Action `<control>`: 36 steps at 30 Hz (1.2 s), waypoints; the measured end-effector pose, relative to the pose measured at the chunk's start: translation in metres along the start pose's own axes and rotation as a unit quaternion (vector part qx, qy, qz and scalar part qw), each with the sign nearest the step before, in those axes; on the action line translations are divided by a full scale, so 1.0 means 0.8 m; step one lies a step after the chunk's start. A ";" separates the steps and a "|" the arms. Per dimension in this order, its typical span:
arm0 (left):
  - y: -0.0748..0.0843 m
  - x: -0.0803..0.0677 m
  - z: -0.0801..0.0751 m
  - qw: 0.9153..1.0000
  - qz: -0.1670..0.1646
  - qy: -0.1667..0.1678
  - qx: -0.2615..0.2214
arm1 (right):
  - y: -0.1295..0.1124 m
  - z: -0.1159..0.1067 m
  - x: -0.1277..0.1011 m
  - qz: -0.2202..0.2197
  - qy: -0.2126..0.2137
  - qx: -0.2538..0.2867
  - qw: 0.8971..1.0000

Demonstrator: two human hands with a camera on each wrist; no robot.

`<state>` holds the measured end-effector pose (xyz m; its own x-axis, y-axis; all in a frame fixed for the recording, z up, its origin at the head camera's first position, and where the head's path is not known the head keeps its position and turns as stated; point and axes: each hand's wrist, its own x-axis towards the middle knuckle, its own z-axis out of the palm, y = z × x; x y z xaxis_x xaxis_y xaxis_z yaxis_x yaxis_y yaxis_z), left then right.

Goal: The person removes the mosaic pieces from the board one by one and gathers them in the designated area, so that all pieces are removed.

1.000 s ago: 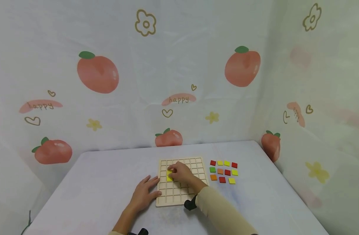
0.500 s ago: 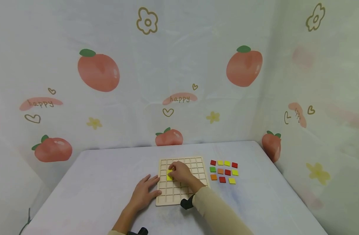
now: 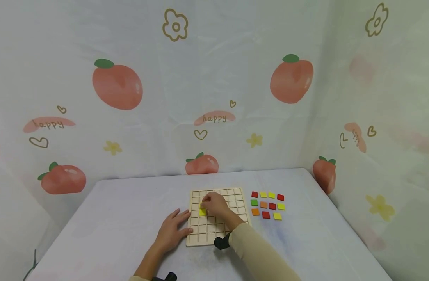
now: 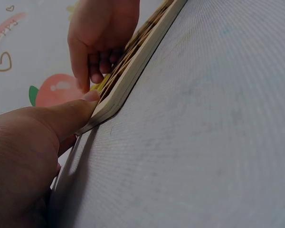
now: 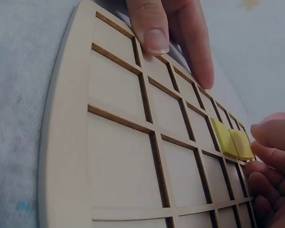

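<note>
**Second yellow tile seated in the grid board**

Nearest, the left hand (image 3: 172, 231) lies flat with relaxed fingers, thumb against the board (image 3: 217, 234), steadying its left edge. Farther in, the right hand (image 3: 217, 206) curls its fingertips onto two yellow tiles (image 5: 232, 140) lying in adjacent cells. Compared with a second ago, the farther tile is more covered, suggesting final pressing-in. The loose tiles (image 3: 267, 205) lie right of the board.

The right hand (image 3: 216, 206) crept slightly toward the far edge of the wooden grid board (image 3: 217, 216), its fingertips drawing together over the farther yellow tile (image 5: 241, 144), so less of that tile showed beside the nearer one (image 3: 202, 212).
</note>
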<state>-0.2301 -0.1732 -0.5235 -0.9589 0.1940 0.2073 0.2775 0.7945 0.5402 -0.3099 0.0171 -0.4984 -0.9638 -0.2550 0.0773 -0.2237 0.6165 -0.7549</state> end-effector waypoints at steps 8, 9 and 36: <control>0.000 0.002 -0.001 1.000 -0.003 -0.001 0.000 | 0.002 0.000 0.000 -0.004 0.012 0.019 1.000; 0.001 0.002 -0.001 1.000 -0.003 -0.002 0.000 | 0.003 0.000 0.000 -0.002 0.014 0.022 1.000; 0.002 0.001 0.000 1.000 -0.026 -0.011 0.004 | 0.010 -0.006 -0.014 -0.039 0.020 0.063 0.997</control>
<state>-0.2307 -0.1719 -0.5226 -0.9729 0.1659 0.1611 0.2277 0.8079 0.5436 -0.3020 0.0287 -0.5023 -0.9498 -0.2673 0.1623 -0.2801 0.4966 -0.8215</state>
